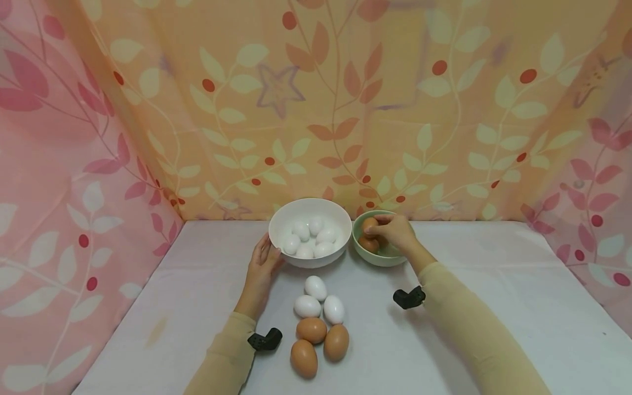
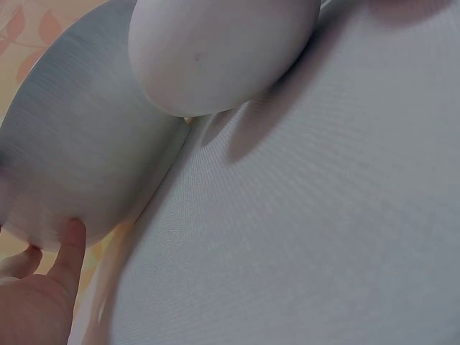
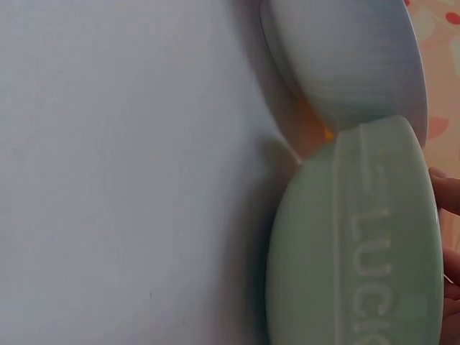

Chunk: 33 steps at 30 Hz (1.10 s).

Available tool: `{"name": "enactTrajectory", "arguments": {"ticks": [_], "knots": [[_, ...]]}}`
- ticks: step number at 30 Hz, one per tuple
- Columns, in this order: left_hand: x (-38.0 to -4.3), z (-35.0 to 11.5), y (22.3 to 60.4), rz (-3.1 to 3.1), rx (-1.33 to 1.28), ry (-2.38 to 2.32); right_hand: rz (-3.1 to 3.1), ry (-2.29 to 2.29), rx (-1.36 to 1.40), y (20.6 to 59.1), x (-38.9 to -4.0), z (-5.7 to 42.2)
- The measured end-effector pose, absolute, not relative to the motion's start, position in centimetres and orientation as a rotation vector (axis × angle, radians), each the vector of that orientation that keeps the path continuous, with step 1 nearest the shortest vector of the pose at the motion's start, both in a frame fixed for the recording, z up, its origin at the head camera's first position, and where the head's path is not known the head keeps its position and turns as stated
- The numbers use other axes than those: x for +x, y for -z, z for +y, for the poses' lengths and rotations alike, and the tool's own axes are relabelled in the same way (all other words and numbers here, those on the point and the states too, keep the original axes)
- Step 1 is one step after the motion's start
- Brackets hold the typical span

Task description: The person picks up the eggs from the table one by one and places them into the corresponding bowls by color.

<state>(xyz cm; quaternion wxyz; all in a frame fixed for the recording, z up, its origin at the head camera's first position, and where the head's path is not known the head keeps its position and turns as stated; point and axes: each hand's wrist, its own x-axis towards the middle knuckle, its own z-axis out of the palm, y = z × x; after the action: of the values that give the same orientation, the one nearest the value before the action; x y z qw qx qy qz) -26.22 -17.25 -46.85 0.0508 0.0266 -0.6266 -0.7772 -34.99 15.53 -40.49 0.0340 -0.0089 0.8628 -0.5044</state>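
My left hand (image 1: 261,263) rests against the left side of a white bowl (image 1: 311,262), its fingertips touching the outer wall, as the left wrist view also shows. Several white eggs (image 1: 303,230) lie inside that bowl. Over a smaller green bowl (image 1: 377,260), my right hand (image 1: 396,233) pinches a brown egg (image 1: 368,224) between thumb and fingers. Beneath it another brown egg (image 1: 368,244) lies in the green bowl; my hand hides part of the inside. In the right wrist view, raised letters mark the green bowl's wall (image 3: 345,244), and only a few fingertips show.
On the white-covered table (image 1: 197,307), in front of the bowls, three white eggs (image 1: 308,306) and three brown eggs (image 1: 304,359) lie grouped together. The two bowls stand side by side near a patterned curtain (image 1: 336,109) at the back.
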Motion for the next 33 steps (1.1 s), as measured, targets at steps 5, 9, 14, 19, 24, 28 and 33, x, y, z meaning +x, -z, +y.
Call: {"name": "enactTrajectory", "arguments": {"ticks": [5,9,14,19,24,28,33], "knots": [[-26.3,-17.2,46.8,-1.899,0.084,2.372,2.652,1.513,-0.009,40.2,-34.8,14.9],[-26.3,-17.2,46.8,-1.898,0.078,2.377,2.628,1.53,-0.002,40.2,-34.8,14.7],[-26.2,-17.2,46.7,-1.905,0.076,2.371,2.667,1.486,-0.036,40.4,-35.0,14.3],[-26.2,-17.2,46.8,-1.898,0.081,2.376,2.674,1.446,-0.038,40.7,-34.8,14.1],[-26.3,-17.2,46.9,-1.903,0.088,2.365,2.665,1.402,-0.064,40.9,-34.9,14.1],[-26.3,-17.2,46.8,-1.912,0.092,2.361,2.687,1.341,-0.109,41.1,-35.0,14.2],[-26.3,-17.3,46.8,-1.927,0.09,2.356,2.702,1.319,-0.127,41.4,-35.1,14.1]]}}
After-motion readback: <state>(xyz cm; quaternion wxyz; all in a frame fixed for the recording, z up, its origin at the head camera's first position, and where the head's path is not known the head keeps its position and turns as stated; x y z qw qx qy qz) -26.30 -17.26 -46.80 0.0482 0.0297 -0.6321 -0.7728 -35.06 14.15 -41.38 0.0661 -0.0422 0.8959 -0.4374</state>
